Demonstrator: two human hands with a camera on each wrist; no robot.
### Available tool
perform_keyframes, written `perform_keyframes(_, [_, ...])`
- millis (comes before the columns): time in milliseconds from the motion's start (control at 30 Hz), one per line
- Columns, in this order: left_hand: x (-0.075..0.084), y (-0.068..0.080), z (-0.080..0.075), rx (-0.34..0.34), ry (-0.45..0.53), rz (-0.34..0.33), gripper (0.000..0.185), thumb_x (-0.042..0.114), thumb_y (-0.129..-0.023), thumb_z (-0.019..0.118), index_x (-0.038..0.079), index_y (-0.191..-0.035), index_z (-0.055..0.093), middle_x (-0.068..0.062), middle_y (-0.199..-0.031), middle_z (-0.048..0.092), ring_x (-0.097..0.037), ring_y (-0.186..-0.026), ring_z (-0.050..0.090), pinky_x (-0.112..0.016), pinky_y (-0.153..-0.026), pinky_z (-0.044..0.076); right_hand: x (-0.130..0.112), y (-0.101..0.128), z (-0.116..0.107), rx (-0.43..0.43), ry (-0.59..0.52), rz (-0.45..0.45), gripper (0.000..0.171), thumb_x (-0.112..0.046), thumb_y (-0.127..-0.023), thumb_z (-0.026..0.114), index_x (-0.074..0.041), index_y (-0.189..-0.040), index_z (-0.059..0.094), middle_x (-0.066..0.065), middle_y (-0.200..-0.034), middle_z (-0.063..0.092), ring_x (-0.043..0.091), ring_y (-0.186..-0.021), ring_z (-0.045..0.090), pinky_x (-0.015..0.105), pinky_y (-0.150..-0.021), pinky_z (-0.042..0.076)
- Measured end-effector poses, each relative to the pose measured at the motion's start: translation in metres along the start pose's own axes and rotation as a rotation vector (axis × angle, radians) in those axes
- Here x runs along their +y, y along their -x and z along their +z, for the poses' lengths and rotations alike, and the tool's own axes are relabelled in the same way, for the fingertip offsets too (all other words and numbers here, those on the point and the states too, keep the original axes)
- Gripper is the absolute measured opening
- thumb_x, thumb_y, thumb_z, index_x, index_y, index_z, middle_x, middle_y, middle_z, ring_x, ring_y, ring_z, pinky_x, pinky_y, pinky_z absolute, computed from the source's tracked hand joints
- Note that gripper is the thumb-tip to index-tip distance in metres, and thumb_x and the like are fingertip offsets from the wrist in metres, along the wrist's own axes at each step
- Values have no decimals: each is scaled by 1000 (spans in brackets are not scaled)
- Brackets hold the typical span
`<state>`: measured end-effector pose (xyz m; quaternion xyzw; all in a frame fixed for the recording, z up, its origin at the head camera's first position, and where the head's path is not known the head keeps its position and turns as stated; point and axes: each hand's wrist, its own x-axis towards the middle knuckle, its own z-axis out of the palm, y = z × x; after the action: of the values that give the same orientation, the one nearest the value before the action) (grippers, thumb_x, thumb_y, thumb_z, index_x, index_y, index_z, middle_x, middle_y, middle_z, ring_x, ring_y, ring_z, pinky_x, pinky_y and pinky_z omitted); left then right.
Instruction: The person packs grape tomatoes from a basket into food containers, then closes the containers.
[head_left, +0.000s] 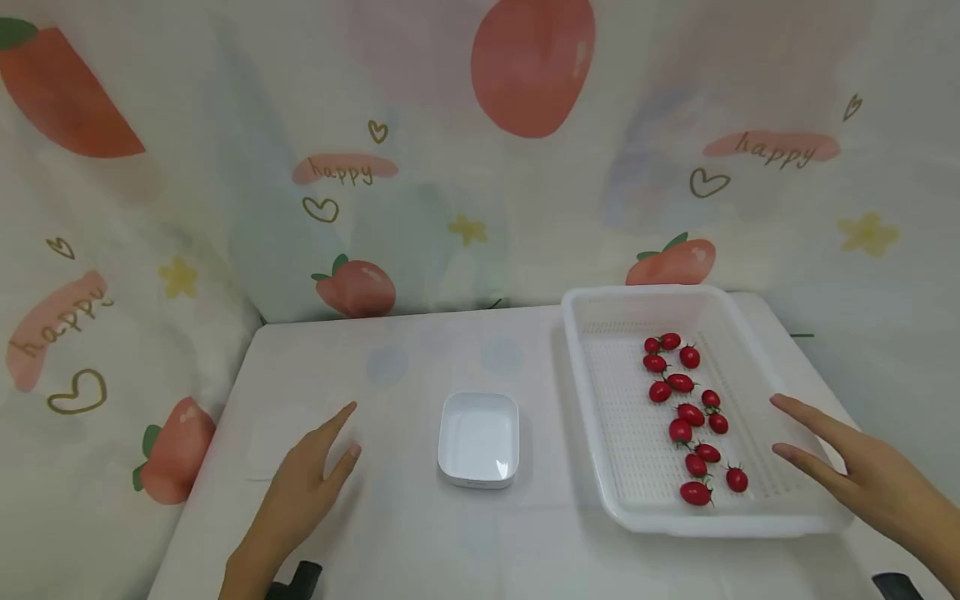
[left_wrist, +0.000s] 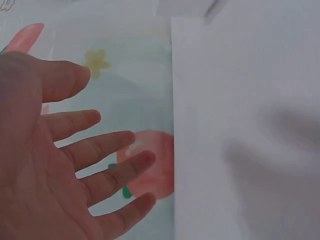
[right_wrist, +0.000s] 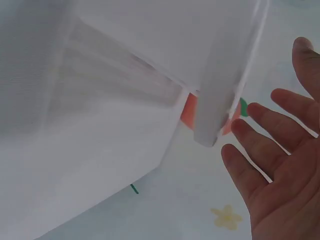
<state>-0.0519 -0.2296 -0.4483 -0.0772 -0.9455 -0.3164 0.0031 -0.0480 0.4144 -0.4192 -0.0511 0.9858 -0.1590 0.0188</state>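
Note:
My left hand is held over the left part of the table, fingers extended and nothing in its grasp. In the left wrist view its palm and spread fingers show plainly. To its right stands a small square white dish. My right hand hovers at the right rim of a white perforated basket, thumb and fingers apart. The right wrist view also shows that hand holding nothing, beside the basket's side. Several red cherry tomatoes lie scattered down the middle of the basket floor.
A white-covered table carries the dish and basket. Behind and at the left hangs a pale curtain printed with fruit, hearts and "happy". Black wrist straps show at the lower edge.

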Motion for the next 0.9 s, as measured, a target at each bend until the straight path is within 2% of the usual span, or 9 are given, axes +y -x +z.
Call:
perform_keyframes(100, [4, 3, 9, -37, 103, -82, 59, 44, -108, 53, 28, -162, 36, -7, -163, 47, -37, -147, 48, -66, -116, 41, -5, -3, -2, 23, -2, -35, 77, -32, -92, 80, -7, -155, 44, 40, -140, 54, 61, -109, 57, 78, -77, 52])
perform_keyframes(167, [8, 3, 13, -56, 161, -122, 58, 41, -108, 54, 25, -161, 39, -9, -161, 49, -38, -145, 50, -67, -115, 42, -9, -7, -4, 4, -1, -41, 77, -33, -92, 80, -7, -155, 45, 39, -142, 53, 62, -111, 57, 78, -78, 53])
perform_keyframes(400, [17, -3, 28, -104, 327, -182, 55, 27, -108, 55, 17, -161, 40, -13, -162, 48, -39, -146, 49, -61, -116, 45, -23, -18, -10, -48, 15, -54, 70, -31, -91, 80, -3, -149, 52, 40, -141, 55, 62, -115, 58, 76, -80, 54])
perform_keyframes(667, [28, -15, 49, -86, 458, -259, 49, 25, -107, 57, 19, -155, 49, -10, -154, 58, -36, -142, 54, -61, -111, 50, -35, -34, -12, -114, -16, -104, 63, -31, -91, 81, -6, -144, 58, 35, -139, 61, 58, -117, 61, 74, -80, 57])
perform_keyframes(900, [32, -23, 71, -81, 653, -313, 51, 27, -104, 62, 19, -153, 52, -13, -155, 56, -37, -141, 55, -49, -106, 57, -41, -54, -20, -142, -57, -189, 57, -24, -91, 80, -6, -141, 60, 31, -138, 63, 59, -119, 60, 71, -81, 58])
